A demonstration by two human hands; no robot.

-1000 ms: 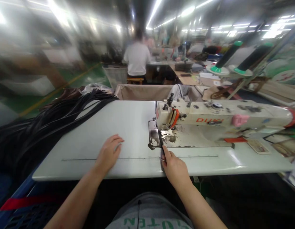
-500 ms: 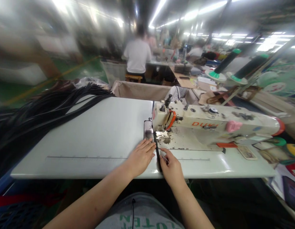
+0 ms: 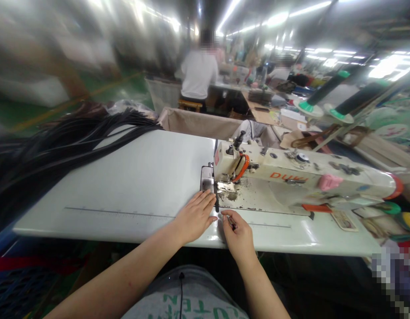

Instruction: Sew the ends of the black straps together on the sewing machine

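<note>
My left hand (image 3: pixel 195 216) lies flat on the white table (image 3: pixel 141 177), fingers stretched toward the needle area of the cream sewing machine (image 3: pixel 291 175). A short end of a black strap (image 3: pixel 217 201) shows just past its fingertips, under the machine's foot. My right hand (image 3: pixel 237 235) rests at the table's near edge, its fingers pinched on a small metal tool (image 3: pixel 230 221) that is too small to name.
A big heap of black straps (image 3: pixel 59 141) covers the table's left end. A cloth-lined bin (image 3: pixel 198 124) stands behind the table. Two thread cones (image 3: pixel 327 95) lean at the right. A person in white sits ahead with their back to me.
My left hand slid right from mid-table to beside the needle. The black strap has fed away from me; less of it shows in front of the foot. My right hand drew back slightly.
</note>
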